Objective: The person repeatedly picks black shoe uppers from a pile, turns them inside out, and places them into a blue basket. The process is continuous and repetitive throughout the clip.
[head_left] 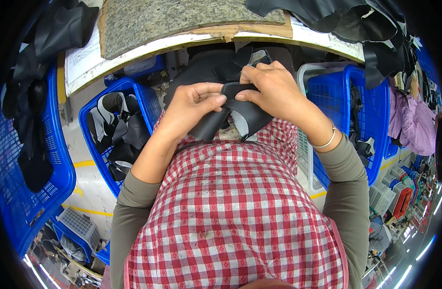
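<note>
Pinching black leather-like piece (258, 119) above apron-covered lap, in front of desk's (322, 42) near edge. Left hand (198, 103) closed, thumb against finger, on its folded rim; right hand (271, 89) pinching same rim alongside, paired grips probably keeping fold taut. Stone slab (177, 24) on desk's near edge, presumably firm backing. Blue basket (92, 155) of similar pieces left of lap, likely for easy reach.

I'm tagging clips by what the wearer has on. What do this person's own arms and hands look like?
Both the left hand and the right hand are ungloved. The left sleeve and right sleeve are plain olive-grey, ending partway along the forearms. A thin, pale bangle circles the right wrist; none shows on the left.
</note>
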Demonstrator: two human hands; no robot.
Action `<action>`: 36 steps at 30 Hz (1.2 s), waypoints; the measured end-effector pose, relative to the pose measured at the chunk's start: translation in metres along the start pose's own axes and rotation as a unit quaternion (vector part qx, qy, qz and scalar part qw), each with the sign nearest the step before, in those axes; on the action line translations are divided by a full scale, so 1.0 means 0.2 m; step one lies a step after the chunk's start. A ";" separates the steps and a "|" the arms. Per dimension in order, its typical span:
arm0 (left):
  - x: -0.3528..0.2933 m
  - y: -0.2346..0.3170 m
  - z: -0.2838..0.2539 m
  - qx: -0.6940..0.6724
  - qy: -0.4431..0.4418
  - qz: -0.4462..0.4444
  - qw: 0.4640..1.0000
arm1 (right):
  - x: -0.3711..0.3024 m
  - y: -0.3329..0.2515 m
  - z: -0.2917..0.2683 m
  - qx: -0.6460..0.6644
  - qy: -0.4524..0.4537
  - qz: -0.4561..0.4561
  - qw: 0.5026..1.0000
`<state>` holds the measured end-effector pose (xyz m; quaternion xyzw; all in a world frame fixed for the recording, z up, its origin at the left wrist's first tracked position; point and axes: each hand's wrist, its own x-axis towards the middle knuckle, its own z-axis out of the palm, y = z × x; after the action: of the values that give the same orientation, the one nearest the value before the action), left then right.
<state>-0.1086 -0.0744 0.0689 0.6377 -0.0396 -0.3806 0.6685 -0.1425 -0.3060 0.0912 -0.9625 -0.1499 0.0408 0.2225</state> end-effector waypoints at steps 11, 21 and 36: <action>-0.10 -0.04 -0.10 0.018 0.060 0.057 0.996 | -0.06 0.04 -0.08 0.382 -0.070 0.193 0.901; 0.05 0.15 -0.10 0.043 -0.151 -0.095 0.983 | -0.08 0.00 -0.03 0.258 0.001 0.101 0.961; 0.03 0.15 0.03 0.083 -0.046 -0.048 0.994 | -0.08 -0.02 -0.04 0.245 0.018 0.098 0.965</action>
<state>-0.0928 -0.0859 0.0938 0.6739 -0.0705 -0.4367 0.5918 -0.1568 -0.3109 0.0996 -0.8893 -0.0367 0.0805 0.4486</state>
